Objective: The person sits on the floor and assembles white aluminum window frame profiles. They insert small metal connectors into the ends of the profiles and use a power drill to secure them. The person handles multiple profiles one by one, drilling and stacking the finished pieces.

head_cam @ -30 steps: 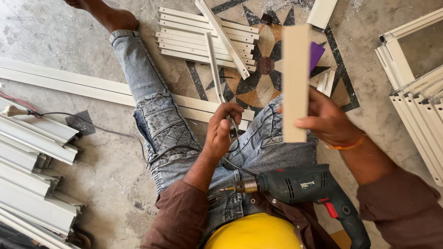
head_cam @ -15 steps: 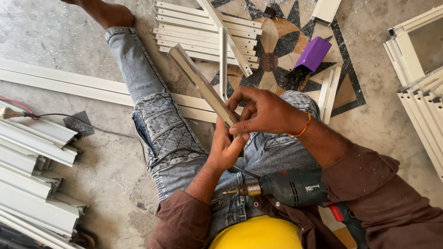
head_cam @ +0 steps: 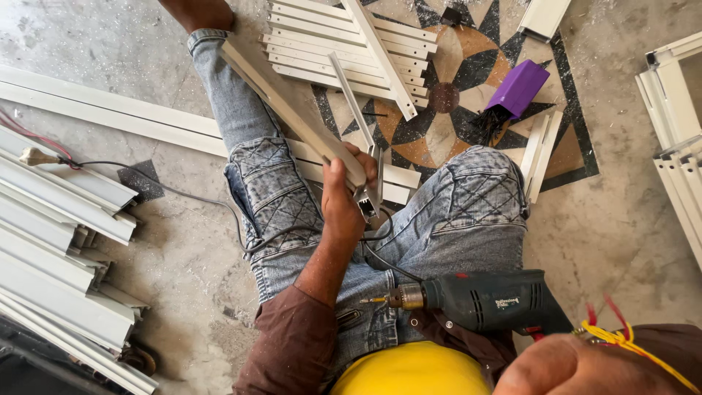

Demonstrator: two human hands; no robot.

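Aluminium strip [head_cam: 289, 110], near end inside left hand [head_cam: 344, 208]

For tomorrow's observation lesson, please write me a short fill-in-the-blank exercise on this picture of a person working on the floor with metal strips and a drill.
1. The left hand grips a long metal strip that lies across the person's ____ leg.
2. The drill rests on the person's lap, its bit pointing toward the ____ arm.
3. The box lying on the patterned floor is ____ in colour.
4. The helmet at the bottom edge is ____.

Missing words: left; left; purple; yellow
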